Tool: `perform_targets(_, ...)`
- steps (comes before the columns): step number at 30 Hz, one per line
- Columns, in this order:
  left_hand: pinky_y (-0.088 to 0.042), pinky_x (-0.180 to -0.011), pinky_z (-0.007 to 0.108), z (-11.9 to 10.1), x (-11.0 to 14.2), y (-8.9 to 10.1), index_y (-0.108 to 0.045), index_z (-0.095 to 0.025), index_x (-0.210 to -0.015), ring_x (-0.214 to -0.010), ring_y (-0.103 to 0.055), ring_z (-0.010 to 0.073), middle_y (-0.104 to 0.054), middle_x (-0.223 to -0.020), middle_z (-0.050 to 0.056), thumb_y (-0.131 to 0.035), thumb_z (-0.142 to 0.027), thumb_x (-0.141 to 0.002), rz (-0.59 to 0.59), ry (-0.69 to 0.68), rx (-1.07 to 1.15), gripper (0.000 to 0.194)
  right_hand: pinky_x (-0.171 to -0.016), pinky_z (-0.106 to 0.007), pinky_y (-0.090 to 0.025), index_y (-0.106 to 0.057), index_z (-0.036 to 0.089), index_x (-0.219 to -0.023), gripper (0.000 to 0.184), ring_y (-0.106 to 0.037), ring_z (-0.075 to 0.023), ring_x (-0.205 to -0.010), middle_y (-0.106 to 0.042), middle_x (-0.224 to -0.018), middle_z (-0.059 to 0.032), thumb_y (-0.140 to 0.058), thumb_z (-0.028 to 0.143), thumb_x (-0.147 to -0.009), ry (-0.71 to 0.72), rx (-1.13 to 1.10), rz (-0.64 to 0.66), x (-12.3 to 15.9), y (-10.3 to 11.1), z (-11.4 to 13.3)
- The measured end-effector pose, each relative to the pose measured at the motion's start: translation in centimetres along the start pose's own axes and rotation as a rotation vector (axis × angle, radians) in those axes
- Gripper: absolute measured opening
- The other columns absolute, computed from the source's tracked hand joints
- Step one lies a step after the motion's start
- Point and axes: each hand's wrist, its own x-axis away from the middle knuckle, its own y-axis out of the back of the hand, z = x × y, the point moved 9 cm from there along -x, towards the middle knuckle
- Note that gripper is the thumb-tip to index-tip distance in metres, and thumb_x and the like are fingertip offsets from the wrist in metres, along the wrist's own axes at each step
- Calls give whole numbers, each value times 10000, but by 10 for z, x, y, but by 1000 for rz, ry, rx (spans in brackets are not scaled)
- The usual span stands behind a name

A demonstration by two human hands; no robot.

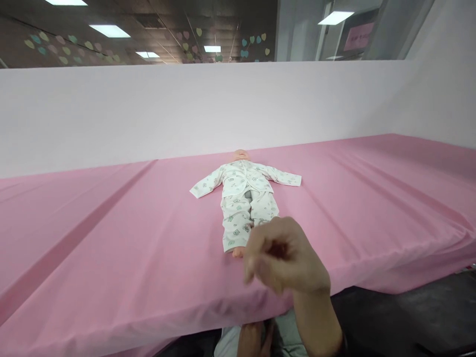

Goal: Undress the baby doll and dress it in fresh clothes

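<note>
My right hand [288, 255] is raised over the front edge of the pink-covered table. Its fingers curl toward the thumb in a loose ring, with nothing visible inside; the fingertips are slightly blurred. Behind it a baby doll [241, 154] lies on its back, head toward the wall. The doll wears a white patterned jacket [238, 178] with both sleeves spread out, and matching trousers [235, 223]. One bare foot shows, while my hand covers the other. Low in front of the table, my left hand [255, 339] rests near my lap, its fingers mostly hidden.
A pink cloth [148, 258] with long creases covers the wide table and hangs over its front edge. A white wall [186, 114] rises behind, with a window [223, 29] above bearing heart stickers. Dark floor [401, 317] shows at the lower right.
</note>
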Motion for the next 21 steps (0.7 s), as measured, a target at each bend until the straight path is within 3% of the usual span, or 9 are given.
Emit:
perform_targets(5, -518, -787, 341, 13, -9, -16, -677, -163, -958, -862, -655, 257, -698, -900, 138, -319, -436, -902, 6, 20, -61, 453, -352, -154, -280, -627, 153, -763, 214, -310, -18, -306, -388, -387, 93, -541, 316, -871, -35, -138, -192, -7, 29, -24)
perform_targets(21, -498, -834, 342, 19, -3, -24, -677, -154, -980, -925, -643, 259, -691, -962, 140, -347, -421, -896, -3, 10, -21, 433, -375, -167, -325, -641, 162, -785, 201, -311, -12, -328, -416, -420, 96, -546, 319, -865, -74, -148, -188, -7, 22, -24)
